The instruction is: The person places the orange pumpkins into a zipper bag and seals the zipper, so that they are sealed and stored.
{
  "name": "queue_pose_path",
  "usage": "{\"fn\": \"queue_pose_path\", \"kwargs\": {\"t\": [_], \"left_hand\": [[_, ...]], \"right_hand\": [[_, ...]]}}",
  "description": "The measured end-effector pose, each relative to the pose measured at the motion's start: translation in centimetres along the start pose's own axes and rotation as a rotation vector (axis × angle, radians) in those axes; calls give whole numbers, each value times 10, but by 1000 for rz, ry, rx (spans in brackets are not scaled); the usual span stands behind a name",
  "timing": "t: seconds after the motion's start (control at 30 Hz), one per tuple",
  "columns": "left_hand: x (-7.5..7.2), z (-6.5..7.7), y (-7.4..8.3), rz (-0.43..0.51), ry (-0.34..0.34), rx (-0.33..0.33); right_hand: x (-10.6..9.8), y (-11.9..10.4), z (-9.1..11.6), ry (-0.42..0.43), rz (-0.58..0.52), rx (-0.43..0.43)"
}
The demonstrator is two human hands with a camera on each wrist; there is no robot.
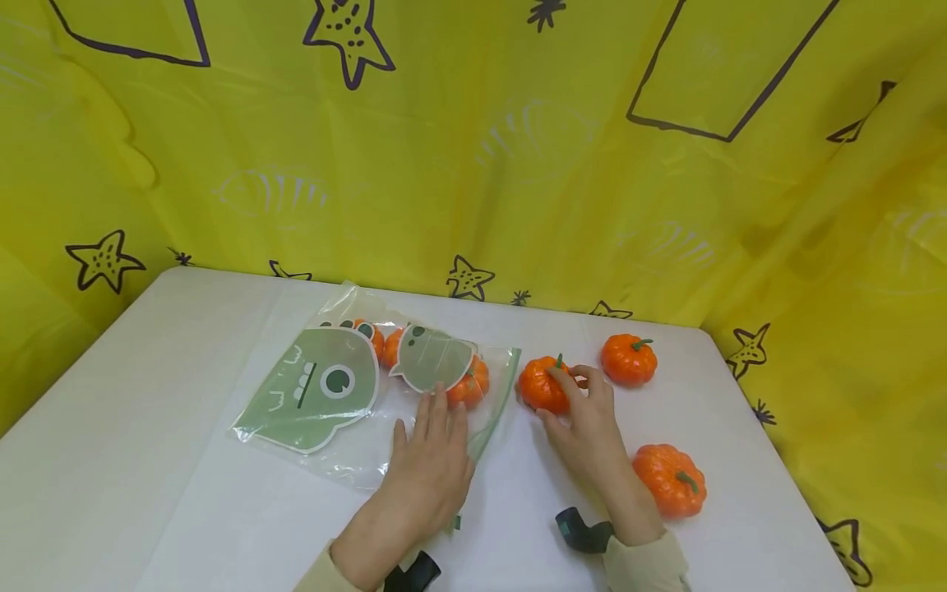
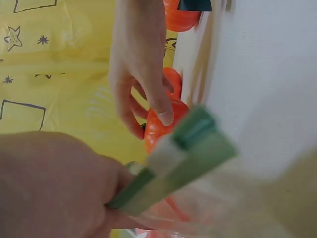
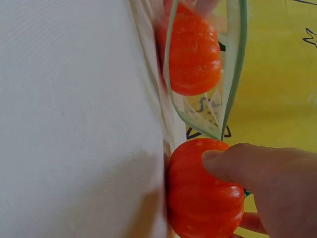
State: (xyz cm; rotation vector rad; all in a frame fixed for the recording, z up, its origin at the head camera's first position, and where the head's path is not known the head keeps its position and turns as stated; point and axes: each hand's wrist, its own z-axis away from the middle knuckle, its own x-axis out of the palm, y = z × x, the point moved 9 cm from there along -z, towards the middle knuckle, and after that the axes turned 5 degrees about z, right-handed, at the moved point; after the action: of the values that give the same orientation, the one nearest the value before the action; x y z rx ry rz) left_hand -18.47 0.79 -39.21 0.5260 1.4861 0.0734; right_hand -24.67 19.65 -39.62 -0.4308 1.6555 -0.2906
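Observation:
My right hand (image 1: 588,427) grips a small orange toy pumpkin (image 1: 542,385) with a green stem, just right of the bag's mouth. In the right wrist view the thumb presses the side of this pumpkin (image 3: 205,191), which sits low by the white cloth. My left hand (image 1: 429,460) holds the clear zip bag (image 1: 355,460) near its green-edged opening, fingers lying over the top sheet, thumb hidden in the head view. The bag's green strip (image 2: 183,168) runs out from that hand in the left wrist view. Inside the bag lie several pumpkins (image 1: 471,385), partly behind printed green monster faces.
One loose pumpkin (image 1: 629,360) sits at the back right of the white table (image 1: 96,460). Another pumpkin (image 1: 669,481) lies beside my right forearm. A yellow patterned curtain (image 1: 429,205) hangs behind and at both sides. Dark wrist-worn parts (image 1: 584,533) show near the sleeves.

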Motion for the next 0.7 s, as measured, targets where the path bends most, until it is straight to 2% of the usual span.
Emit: {"fn": "queue_pose_path", "kwargs": {"t": [0.27,0.33,0.53,0.7], "left_hand": [[0,-9,0,145,93,-12],[0,-8,1,135,90,-3],[7,0,2,36,6,15],[8,-2,-2,44,15,-1]], "right_hand": [[-4,-5,3,16,37,-27],[-6,-6,4,10,28,-23],[-2,-10,4,-53,-37,-14],[-3,-14,6,-57,-26,-45]]}}
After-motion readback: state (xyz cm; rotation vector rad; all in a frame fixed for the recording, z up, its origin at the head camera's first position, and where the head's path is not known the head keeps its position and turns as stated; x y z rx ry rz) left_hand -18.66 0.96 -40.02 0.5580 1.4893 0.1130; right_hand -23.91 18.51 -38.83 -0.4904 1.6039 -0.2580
